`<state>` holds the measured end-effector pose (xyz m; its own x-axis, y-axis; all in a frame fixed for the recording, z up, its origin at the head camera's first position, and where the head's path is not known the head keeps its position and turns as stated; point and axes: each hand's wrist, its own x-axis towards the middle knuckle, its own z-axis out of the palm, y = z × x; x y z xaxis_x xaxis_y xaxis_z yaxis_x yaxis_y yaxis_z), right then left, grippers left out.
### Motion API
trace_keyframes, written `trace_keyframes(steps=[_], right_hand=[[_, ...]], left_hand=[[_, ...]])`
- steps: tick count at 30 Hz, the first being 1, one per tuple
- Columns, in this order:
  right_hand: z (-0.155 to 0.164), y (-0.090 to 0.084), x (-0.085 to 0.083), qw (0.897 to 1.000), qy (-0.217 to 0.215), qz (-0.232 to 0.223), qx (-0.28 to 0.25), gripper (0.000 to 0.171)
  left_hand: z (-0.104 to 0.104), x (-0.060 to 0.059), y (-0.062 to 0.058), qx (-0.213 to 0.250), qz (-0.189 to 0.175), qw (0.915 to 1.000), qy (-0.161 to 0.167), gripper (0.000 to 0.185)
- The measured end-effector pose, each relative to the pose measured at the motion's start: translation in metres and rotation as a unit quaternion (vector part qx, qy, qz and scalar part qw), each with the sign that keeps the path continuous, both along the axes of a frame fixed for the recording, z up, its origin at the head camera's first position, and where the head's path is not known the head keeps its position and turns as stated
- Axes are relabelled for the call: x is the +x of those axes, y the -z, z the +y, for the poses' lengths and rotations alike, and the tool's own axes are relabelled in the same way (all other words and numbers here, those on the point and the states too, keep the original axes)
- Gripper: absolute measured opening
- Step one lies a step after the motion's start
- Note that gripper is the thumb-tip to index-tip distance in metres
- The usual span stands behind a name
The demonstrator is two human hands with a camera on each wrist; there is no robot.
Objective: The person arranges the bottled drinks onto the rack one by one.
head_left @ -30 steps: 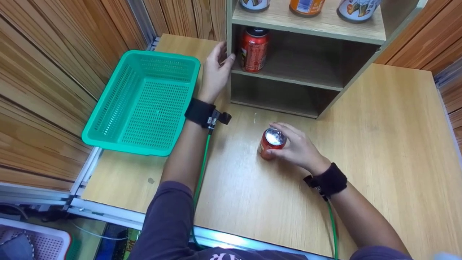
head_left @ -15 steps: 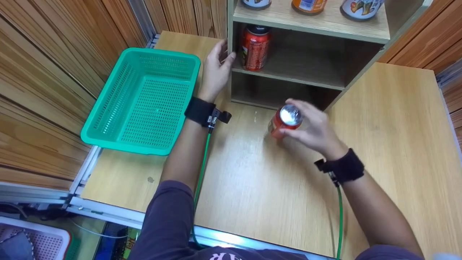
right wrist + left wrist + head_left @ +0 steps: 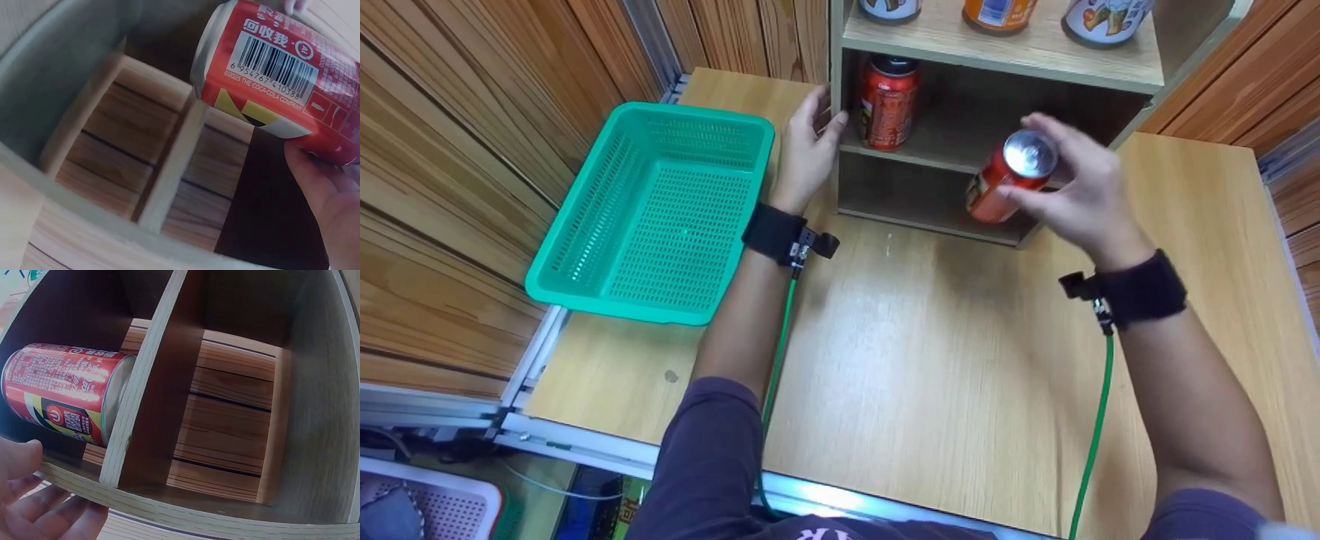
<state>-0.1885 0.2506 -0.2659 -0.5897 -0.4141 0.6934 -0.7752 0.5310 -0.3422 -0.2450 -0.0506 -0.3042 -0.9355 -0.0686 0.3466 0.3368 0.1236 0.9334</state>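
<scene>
Near the wooden shelf unit (image 3: 997, 135), the right hand (image 3: 1080, 191) grips a red can (image 3: 1009, 176) aloft, tilted, before the middle shelf; the left hand (image 3: 808, 150), fingers relaxed, rests against the unit's left wall; a second can (image 3: 889, 101) already stands inside; shelving appears underway, calling for uprighting the can.

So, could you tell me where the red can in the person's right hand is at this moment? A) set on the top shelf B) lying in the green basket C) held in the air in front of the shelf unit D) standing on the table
C: the right hand grips the red can clear of the table, in front of the shelf unit.
</scene>
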Motion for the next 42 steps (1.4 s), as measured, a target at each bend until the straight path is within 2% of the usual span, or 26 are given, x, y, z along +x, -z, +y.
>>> trace_keyframes(steps=[7, 16, 20, 24, 26, 32, 38, 42], right_hand=[[-0.004, -0.023, 0.004, 0.999, 0.018, -0.034, -0.018, 0.066], [-0.007, -0.03, 0.001, 0.997, 0.023, -0.013, -0.067, 0.06], [-0.004, -0.025, -0.005, 0.996, 0.014, 0.005, -0.084, 0.06], [0.0, -0.013, -0.014, 0.992, 0.004, 0.016, -0.126, 0.063], [0.002, -0.006, -0.021, 0.99, 0.013, 0.024, -0.137, 0.064], [0.008, 0.006, -0.035, 0.989, 0.046, 0.059, -0.128, 0.059], [0.011, 0.011, -0.038, 0.989, 0.069, 0.08, -0.106, 0.047], [0.012, 0.013, -0.039, 0.989, 0.072, 0.084, -0.098, 0.045]], left_hand=[[0.0, 0.0, 0.002, -0.002, 0.007, 1.0, -0.005, 0.043], [0.0, 0.0, 0.003, 0.003, 0.013, 0.9999, -0.004, 0.042], [-0.001, 0.0, 0.004, 0.0, 0.009, 0.9999, -0.009, 0.042], [0.0, 0.001, 0.003, -0.006, 0.001, 0.9999, -0.01, 0.043], [0.0, 0.001, 0.003, -0.006, -0.002, 0.9999, -0.01, 0.043], [0.0, -0.002, 0.005, -0.003, -0.003, 1.0, -0.007, 0.043], [0.0, -0.003, 0.004, 0.004, 0.0, 1.0, -0.004, 0.043], [0.001, -0.001, 0.002, -0.004, 0.019, 0.9998, -0.011, 0.042]])
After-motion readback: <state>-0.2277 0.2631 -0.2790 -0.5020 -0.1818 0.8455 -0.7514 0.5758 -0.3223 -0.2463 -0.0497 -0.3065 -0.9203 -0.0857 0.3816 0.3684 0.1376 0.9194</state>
